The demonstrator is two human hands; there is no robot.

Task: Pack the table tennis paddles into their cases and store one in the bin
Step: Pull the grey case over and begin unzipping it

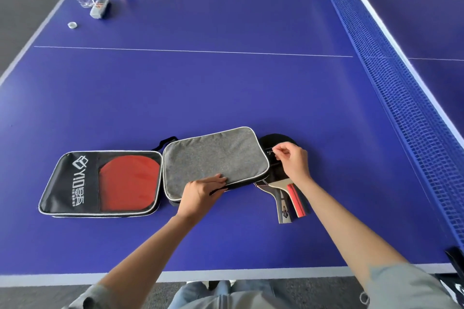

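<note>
Step in hand: working the zip on the grey case (216, 158) at table centre. Left hand (200, 193) lies flat, fingers straight, pressing the case's 6 o'clock edge. Right hand (292, 162) at the case's 3 o'clock side pinches what looks like the zipper pull (272, 151) btwn thumb and forefinger. Two paddles (283, 190) lie partly under that edge, handles toward 5 o'clock — not yet inside. Black case (100, 183), at 9 o'clock, shows a red paddle through its window. Next, prob.: run the zip open, then slide a paddle in. No bin in view.

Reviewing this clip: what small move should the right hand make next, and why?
Probably draw the zipper pull along the grey case edge. The right hand pinches it at the case's right side, the left hand presses the case flat, and the paddles lie outside.
</note>
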